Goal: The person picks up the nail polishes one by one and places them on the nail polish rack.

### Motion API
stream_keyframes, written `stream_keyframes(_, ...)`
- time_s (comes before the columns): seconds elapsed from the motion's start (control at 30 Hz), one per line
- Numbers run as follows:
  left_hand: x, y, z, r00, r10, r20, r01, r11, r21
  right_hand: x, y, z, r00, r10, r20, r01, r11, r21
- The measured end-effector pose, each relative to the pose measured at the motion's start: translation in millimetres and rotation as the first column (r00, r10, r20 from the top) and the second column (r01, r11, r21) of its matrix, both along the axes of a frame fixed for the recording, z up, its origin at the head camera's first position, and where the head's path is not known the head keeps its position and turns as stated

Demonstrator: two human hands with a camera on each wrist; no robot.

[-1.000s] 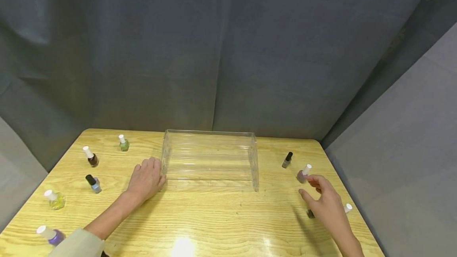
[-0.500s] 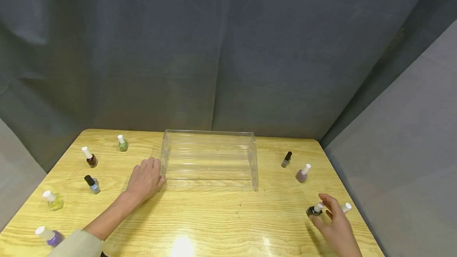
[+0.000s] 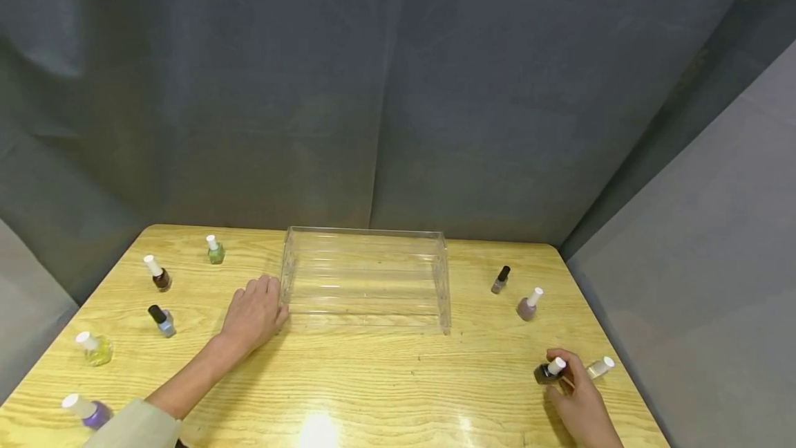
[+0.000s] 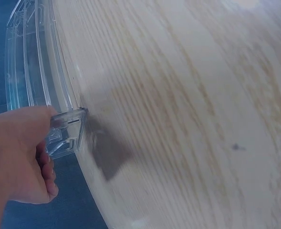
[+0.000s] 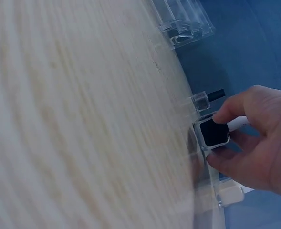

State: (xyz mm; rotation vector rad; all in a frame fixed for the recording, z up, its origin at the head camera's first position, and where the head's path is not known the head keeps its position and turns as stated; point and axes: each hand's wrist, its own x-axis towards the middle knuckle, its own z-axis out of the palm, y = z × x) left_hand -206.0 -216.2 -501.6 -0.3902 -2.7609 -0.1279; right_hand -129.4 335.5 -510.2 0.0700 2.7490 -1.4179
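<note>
My left hand (image 3: 253,311) grips the left side of a clear acrylic rack (image 3: 367,292), which stands at the table's back middle. In the left wrist view the thumb lies along the corner of the rack (image 4: 68,125), and the other fingers curl beneath. At the right, my right hand (image 3: 584,403) has thumb and fingers round a black nail polish bottle (image 3: 544,374) with a white cap. The right wrist view shows fingertips on opposite sides of that dark bottle (image 5: 213,132), low at the table. A pale nail polish bottle (image 3: 598,368) is just beyond the hand.
Farther back on the right are a mauve bottle (image 3: 527,307) and a grey one (image 3: 499,282) with a black cap. Along the left stand green (image 3: 215,253), dark brown (image 3: 162,279), light blue (image 3: 166,325), yellow (image 3: 99,352) and purple (image 3: 97,415) bottles. A dark curtain (image 3: 398,102) hangs behind.
My right hand has moved from beside the mauve bottle toward the front, down to the black bottle, and its fingers have closed round it. The left hand stays on the rack.
</note>
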Motion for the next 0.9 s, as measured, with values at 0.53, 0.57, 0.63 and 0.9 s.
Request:
stream_keyframes(0.53,-0.3,1.0,0.7,1.0,0.015,0.024,-0.016,1.0,0.021,-0.4,1.0,-8.4,0.994,-0.067,-0.083,0.071,0.996,0.049)
stream_keyframes(0.57,-0.6,0.9,0.4,0.999,0.018,0.031,-0.018,1.0,0.022,-0.9,0.0,-7.8,0.993,-0.063,-0.096,0.067,0.997,0.034)
stream_keyframes(0.63,-1.0,0.8,0.1,0.999,0.021,0.042,-0.022,0.999,0.023,-2.1,-2.8,-5.3,0.991,-0.046,-0.128,0.046,0.999,0.001)
stream_keyframes(0.9,-1.4,1.2,-0.6,0.998,0.023,0.061,-0.025,0.999,0.023,-15.1,-23.8,21.8,0.941,0.067,-0.333,-0.083,0.996,-0.034)
